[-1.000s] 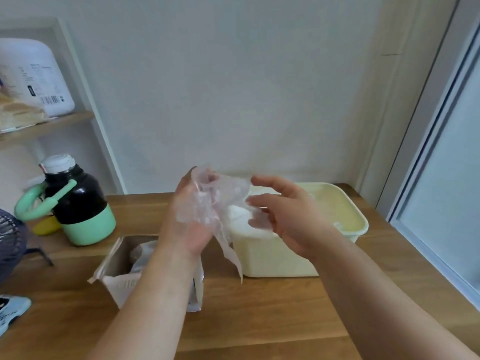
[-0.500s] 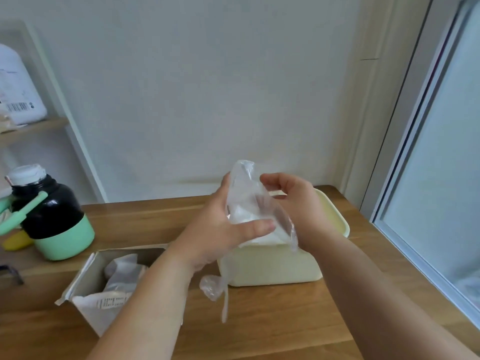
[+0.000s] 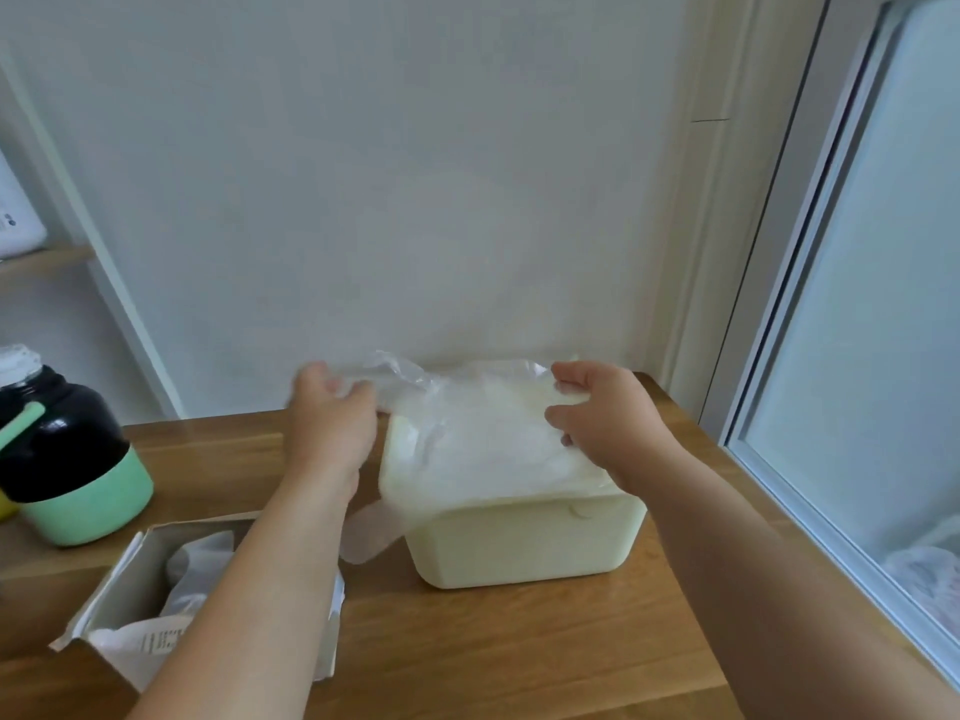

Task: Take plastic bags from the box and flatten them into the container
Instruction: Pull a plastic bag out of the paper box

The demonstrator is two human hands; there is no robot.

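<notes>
A single wide-angle head camera looks forward and down from the person's own standpoint, close over the wooden table (image 3: 467, 641), facing the white wall (image 3: 415, 200) behind it.

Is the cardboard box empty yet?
No: crumpled plastic bags are visible inside the open box at the near left of the table.

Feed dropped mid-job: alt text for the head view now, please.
Two bare hands spread a clear thin plastic bag over the open pale yellow rectangular plastic container on a wooden table, left hand gripping its left edge, right hand its far right corner. An opened cardboard box of crumpled bags sits lower left, near a black-and-mint jug.
</notes>
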